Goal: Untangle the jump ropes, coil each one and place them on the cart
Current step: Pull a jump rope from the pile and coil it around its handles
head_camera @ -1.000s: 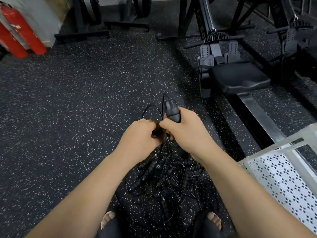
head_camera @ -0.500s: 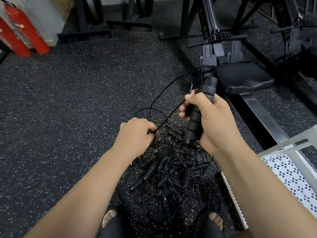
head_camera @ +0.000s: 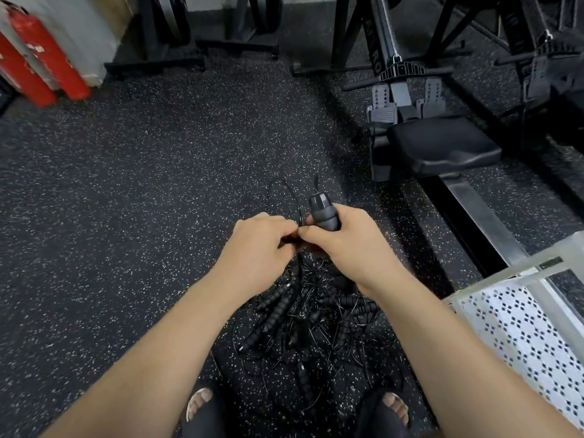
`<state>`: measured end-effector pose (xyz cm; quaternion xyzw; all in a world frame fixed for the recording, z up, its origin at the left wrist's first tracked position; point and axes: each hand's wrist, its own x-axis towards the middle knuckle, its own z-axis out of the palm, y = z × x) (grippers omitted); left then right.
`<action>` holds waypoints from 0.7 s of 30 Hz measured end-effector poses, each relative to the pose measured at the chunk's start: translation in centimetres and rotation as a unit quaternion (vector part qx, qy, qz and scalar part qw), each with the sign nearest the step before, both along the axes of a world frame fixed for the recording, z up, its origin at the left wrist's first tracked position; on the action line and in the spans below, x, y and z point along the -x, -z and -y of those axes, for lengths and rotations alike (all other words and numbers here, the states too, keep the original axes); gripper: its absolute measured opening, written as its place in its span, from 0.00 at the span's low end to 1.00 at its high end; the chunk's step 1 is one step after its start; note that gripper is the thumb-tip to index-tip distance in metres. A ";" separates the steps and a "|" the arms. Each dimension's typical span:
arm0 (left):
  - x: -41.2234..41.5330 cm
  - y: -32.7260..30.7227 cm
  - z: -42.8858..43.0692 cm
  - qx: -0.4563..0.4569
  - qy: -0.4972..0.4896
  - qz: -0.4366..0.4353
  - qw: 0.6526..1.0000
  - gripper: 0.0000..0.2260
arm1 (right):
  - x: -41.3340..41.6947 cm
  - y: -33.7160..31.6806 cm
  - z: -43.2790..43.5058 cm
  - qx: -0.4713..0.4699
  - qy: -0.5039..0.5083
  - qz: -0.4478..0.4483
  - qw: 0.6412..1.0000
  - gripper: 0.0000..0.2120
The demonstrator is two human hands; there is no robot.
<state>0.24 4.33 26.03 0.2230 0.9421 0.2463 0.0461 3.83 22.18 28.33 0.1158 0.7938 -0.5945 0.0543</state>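
Observation:
A tangled pile of black jump ropes [head_camera: 303, 324] with ribbed handles lies on the speckled floor between my feet. My right hand [head_camera: 344, 245] grips one black rope handle [head_camera: 323, 213], its top end poking up above my fist. My left hand [head_camera: 262, 245] pinches the thin black cord [head_camera: 292, 197] right beside it, knuckles touching the right hand. A loop of that cord arcs up above both hands. The white perforated cart [head_camera: 518, 327] sits at the lower right.
A rowing machine with a black seat [head_camera: 442, 147] and rail [head_camera: 474, 216] runs along the right. Red fire extinguishers [head_camera: 41, 64] stand at the far left by the wall. Black rack frames [head_camera: 158, 61] line the back. My sandalled feet [head_camera: 202, 406] flank the pile.
My right hand has dropped back down and left with the handle, meeting my left hand again. The wide cord loop has shrunk to a small arc above the hands.

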 end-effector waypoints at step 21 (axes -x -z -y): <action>-1.1 -0.7 -0.8 0.066 -0.038 0.054 0.996 0.11 | -1.0 -3.1 0.7 0.092 0.016 -0.039 0.995 0.03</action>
